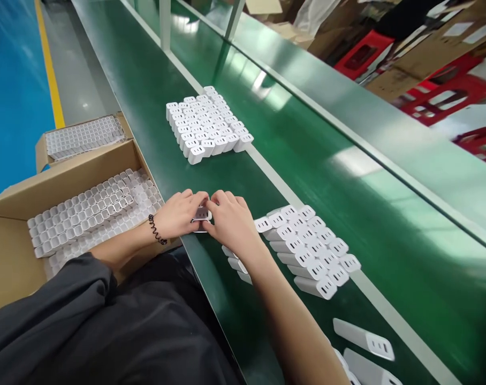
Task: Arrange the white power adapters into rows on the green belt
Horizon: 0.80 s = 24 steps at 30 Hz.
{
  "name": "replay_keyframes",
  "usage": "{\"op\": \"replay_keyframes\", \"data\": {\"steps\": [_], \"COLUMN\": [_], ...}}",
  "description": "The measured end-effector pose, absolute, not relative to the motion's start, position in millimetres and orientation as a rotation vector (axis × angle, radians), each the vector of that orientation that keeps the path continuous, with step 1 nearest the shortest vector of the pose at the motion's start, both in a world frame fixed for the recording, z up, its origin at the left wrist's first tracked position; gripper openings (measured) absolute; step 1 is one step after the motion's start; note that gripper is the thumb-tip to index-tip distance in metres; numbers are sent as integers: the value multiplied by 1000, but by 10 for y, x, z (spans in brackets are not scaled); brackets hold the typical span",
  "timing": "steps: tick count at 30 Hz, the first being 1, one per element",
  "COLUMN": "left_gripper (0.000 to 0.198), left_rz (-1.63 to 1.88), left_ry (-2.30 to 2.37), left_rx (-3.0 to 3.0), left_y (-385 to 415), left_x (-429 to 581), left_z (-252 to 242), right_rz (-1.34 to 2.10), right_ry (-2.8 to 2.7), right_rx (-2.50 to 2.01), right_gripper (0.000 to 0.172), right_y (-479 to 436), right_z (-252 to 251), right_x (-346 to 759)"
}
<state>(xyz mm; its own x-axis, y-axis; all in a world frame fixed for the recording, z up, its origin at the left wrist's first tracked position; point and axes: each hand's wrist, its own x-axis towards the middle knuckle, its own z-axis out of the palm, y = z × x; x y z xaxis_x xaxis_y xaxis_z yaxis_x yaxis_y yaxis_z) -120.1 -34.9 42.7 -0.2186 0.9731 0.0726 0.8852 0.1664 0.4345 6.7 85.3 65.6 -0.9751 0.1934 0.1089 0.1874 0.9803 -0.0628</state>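
Note:
Close to the near edge of the green work surface, my left hand (183,213) and my right hand (230,218) meet around a white charger (202,213). Its end face with dark port slots shows between the fingers and thumbs, and the fingers of both hands curl in on it. Just right of my right hand stands a block of similar white chargers (307,243), ports facing up toward me. A few more (237,263) are partly hidden under my right forearm. Farther along, another group of white chargers (206,120) stands packed together.
On the left, an open cardboard box (62,179) holds rows of hollow white casings (80,214); a second box (42,152) sits behind it. Single chargers (363,338) lie at lower right. Upright posts (165,27) and red stools (363,53) are beyond.

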Motion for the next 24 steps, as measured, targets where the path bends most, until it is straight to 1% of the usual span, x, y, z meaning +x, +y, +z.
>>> {"op": "replay_keyframes", "data": {"steps": [3, 5, 7, 8, 10, 11, 14, 17, 20, 24], "left_gripper": [49, 50, 53, 56, 55, 54, 48, 51, 52, 56], "left_rz": [757, 867, 876, 822, 654, 611, 512, 422, 328, 238], "left_ry": [2196, 2304, 2530, 2634, 2758, 2780, 2824, 2824, 2847, 2922], "left_rx": [1734, 1595, 1325, 1152, 740, 631, 410, 285, 189, 90], "left_y": [-576, -804, -1016, -1092, -1156, -1141, -961, -735, -618, -614], "left_x": [-1465, -1744, -2093, -2282, -2647, -2807, -3132, -3240, -3257, -3279], "left_z": [557, 624, 592, 523, 281, 121, -410, -843, -1095, -1239], "right_rz": [289, 406, 458, 471, 494, 502, 545, 609, 620, 622], "right_ry": [-2932, -2827, -2745, -2721, -2697, -2699, -2722, -2711, -2678, -2624], "right_rx": [-246, -240, -279, -301, -338, -355, -424, -505, -583, -703], "right_gripper": [40, 49, 49, 47, 45, 44, 45, 46, 46, 44], "right_y": [791, 780, 797, 812, 839, 847, 831, 762, 662, 528], "right_z": [748, 808, 835, 833, 802, 779, 715, 685, 677, 658], "right_x": [71, 170, 344, 451, 678, 791, 1099, 1349, 1548, 1765]}}
